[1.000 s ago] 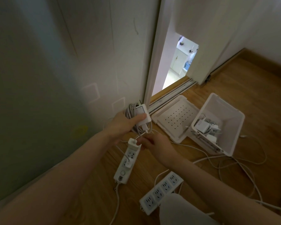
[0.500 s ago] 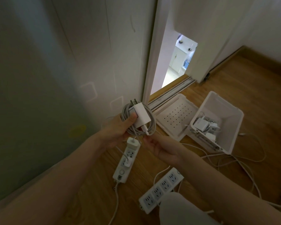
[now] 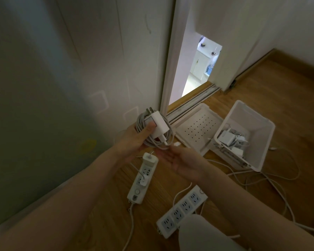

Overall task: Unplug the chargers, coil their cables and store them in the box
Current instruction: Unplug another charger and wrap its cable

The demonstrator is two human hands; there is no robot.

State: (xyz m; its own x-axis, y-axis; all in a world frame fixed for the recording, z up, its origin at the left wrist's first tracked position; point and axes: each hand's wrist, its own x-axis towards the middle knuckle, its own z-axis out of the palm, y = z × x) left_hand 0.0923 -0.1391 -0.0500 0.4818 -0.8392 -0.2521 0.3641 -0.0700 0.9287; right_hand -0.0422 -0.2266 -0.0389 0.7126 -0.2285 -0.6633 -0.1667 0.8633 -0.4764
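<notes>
My left hand (image 3: 134,140) holds a white charger (image 3: 159,125) with its grey cable (image 3: 149,142) coiled round it, thumb pressing the charger's face. The cable's white end plug (image 3: 176,144) sticks out to the right. My right hand (image 3: 181,160) lies palm up just below that plug, fingers relaxed, holding nothing. On the floor under the hands lies a white power strip (image 3: 142,178) with a charger (image 3: 149,157) plugged in at its far end and a small plug (image 3: 143,182) lower down. The white box (image 3: 261,142) stands to the right with several chargers (image 3: 228,137) inside.
The box's perforated lid (image 3: 198,127) lies between the box and the sliding-door track. A second power strip (image 3: 181,211) lies near my knee (image 3: 203,234). Loose white cables (image 3: 272,185) trail over the wooden floor at right. A wall stands close on the left.
My left hand has lifted and turned the coiled charger so its face shows. My right hand has let go of the cable end and opened palm up beneath it.
</notes>
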